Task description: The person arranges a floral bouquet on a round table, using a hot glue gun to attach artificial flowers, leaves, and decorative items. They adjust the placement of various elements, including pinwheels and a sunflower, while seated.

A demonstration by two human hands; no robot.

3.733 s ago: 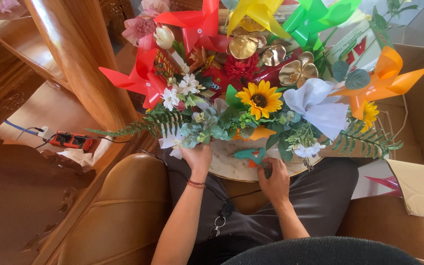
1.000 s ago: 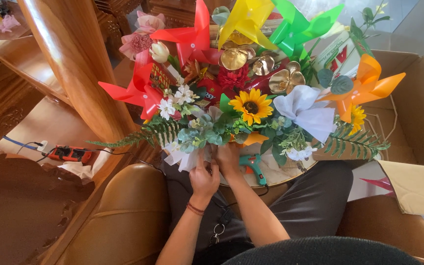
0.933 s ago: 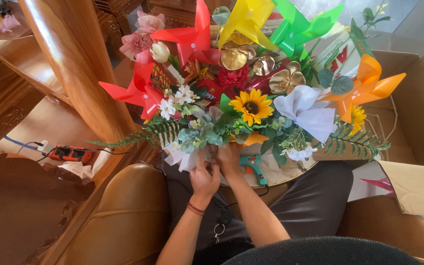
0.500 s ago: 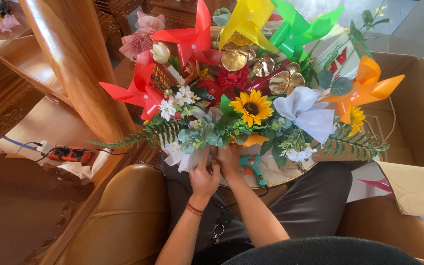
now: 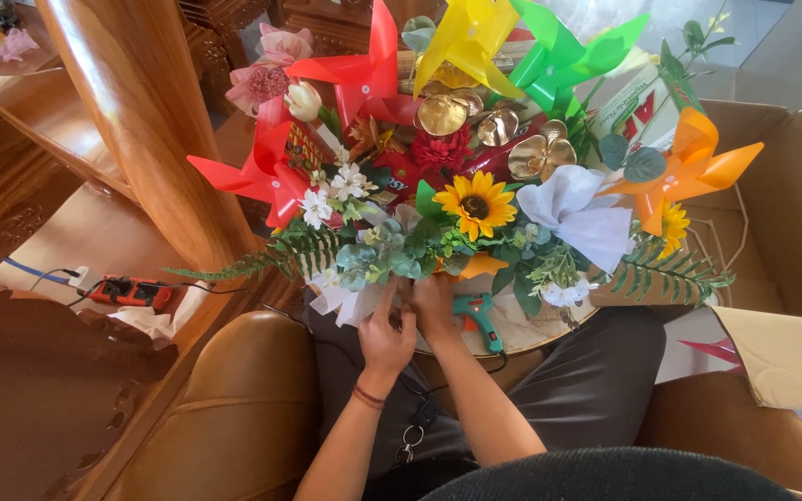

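The step in hand was the fitting of foliage into the near edge of a decorative arrangement (image 5: 475, 186) of artificial flowers and pinwheels, which stood on a round board (image 5: 549, 329) resting across the person's lap. Both hands met at that near edge, just below the sunflower (image 5: 475, 204). The left hand (image 5: 387, 334) was raised from the lap with the wrist straight and the fingers closed around a sprig of green leaves (image 5: 392, 260) and the white wrapping beside it; its grip was tight on the stems. The right hand (image 5: 433, 306) lay touching the left, fingers curled into the same cluster (how far its grip was closed, and on what, could not be told, because the leaves hid the fingertips). Both forearms ran up from the lower edge of the view and converged at the cluster. A green glue gun (image 5: 475, 315) lay on the board just beside the right hand, untouched. As a judgement, the next move called for steady pressure on the sprig while it seated, and for care not to disturb the neighbouring fern fronds (image 5: 271, 260).
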